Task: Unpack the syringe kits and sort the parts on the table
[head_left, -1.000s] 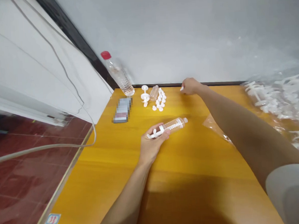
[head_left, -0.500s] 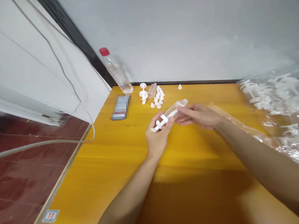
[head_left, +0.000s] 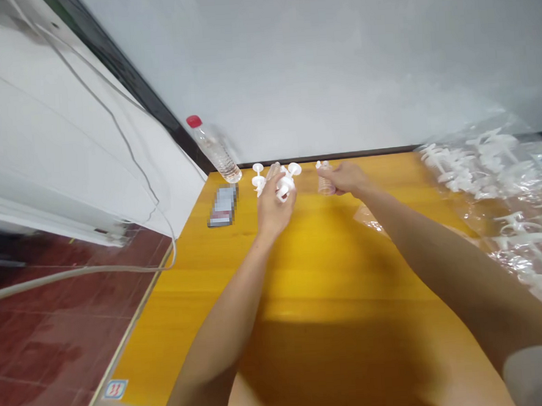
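My left hand (head_left: 274, 209) is closed around a white plastic plunger (head_left: 286, 185), whose round disc end (head_left: 293, 169) points up and away to the right. My right hand (head_left: 350, 178) grips a clear ribbed tube (head_left: 325, 184) by its side, near the back of the table. A small white piece shows at the tube's top; whether it is attached I cannot tell. Just beyond my left hand, another white plunger-like part (head_left: 257, 168) and a second clear tube (head_left: 273, 169) rest on the table, partly hidden by my fingers.
A water bottle with a red cap (head_left: 216, 154) stands at the back left, with a phone (head_left: 223, 205) before it. Plastic bags of white parts (head_left: 479, 159) fill the right side. A number sticker (head_left: 116, 389) marks the near left corner. A cable (head_left: 132, 269) hangs left.
The clear tube and white plunger, earlier together between my hands, are now apart, one in each hand. Both hands have moved toward the back of the table, the left covering the small white pieces.
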### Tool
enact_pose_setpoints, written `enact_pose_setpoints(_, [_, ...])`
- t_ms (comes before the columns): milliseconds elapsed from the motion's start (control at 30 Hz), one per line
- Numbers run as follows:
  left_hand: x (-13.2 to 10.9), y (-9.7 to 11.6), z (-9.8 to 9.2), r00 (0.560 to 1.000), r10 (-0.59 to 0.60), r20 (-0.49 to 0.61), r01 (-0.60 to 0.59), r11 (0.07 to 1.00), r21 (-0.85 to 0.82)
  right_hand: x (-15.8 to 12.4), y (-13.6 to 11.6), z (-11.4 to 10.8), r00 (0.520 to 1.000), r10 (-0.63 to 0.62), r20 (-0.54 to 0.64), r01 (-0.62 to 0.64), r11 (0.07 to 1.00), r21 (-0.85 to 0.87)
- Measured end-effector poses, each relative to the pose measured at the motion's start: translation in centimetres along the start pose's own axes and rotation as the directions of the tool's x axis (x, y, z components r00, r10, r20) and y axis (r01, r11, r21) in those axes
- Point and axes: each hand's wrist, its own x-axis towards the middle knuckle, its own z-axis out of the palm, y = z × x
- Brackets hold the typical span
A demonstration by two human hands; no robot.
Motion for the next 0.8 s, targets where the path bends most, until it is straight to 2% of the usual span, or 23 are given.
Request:
enact_pose_setpoints(67, [2.7, -0.6, 1.9, 0.993, 0.091, 0.073, -0.108, 0.951, 0.290, 1.4, -1.0, 1.5, 0.999, -0.023, -0.031, 0.021, 0.996, -0.083])
enact_pose_setpoints(100, [3.7, -0.9, 2.7, 0.990, 0.105, 0.099, -0.135, 0.917, 0.375, 2.1, -1.3, 2.2, 0.998, -0.041, -0.046, 0.034, 0.991, -0.127])
enact_pose_setpoints(167, [5.1, -1.3, 4.3, 0.986, 0.114, 0.125, -0.159, 0.873, 0.461, 3.3, -1.3, 3.3, 0.995, -0.074, -0.071, 0.059, 0.979, -0.196])
enact_pose_setpoints(267, [5.9, -2.1, 5.6, 0.977, 0.137, 0.162, -0.204, 0.817, 0.539, 4.7, -0.9, 4.2, 0.991, -0.107, -0.078, 0.084, 0.963, -0.258])
enact_pose_setpoints(433, [5.6, -3.1, 5.3, 0.967, 0.132, 0.220, -0.237, 0.784, 0.573, 5.8, -0.9, 4.4, 0.989, -0.121, -0.081, 0.093, 0.952, -0.292])
enact_pose_setpoints(667, [4.2, -2.9, 4.0, 0.938, 0.132, 0.322, -0.296, 0.787, 0.541, 5.8, -1.9, 4.2, 0.987, -0.121, -0.101, 0.091, 0.959, -0.269])
enact_pose_setpoints(800, [4.4, -3.3, 4.4, 0.944, 0.124, 0.305, -0.282, 0.785, 0.552, 5.9, -1.2, 3.4, 0.989, -0.124, -0.084, 0.101, 0.966, -0.238])
